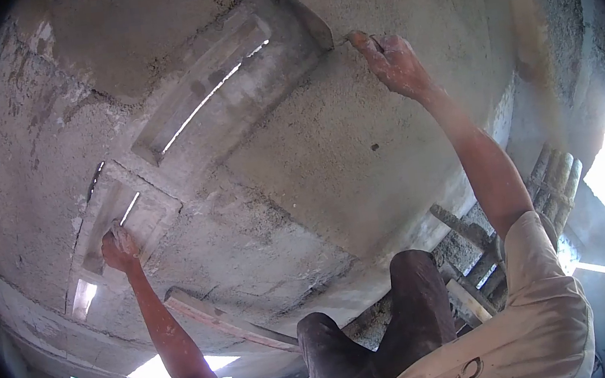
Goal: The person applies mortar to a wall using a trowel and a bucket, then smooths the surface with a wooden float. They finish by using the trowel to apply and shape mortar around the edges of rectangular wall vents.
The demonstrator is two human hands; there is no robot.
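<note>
Dusty and curled, my right hand [391,63] is raised at the upper right, its fingers closed near the end of a dark curved piece [309,20]. Whatever is between those fingers is too small to make out. That curved piece meets the corner of a long recessed concrete frame [231,85] with a narrow bright slit. At the left, my left hand [121,247] reaches into a smaller recessed opening [149,221], its fingers bent at the inner edge. What the fingers there hold, if anything, is hidden.
A rough plastered wall [361,175] spreads across the view. Below it lies a long wooden board [228,321], near my bent knees [418,288]. Bundled poles [556,186] and wooden pieces stand at the right. Bright openings show at the far right and lower left.
</note>
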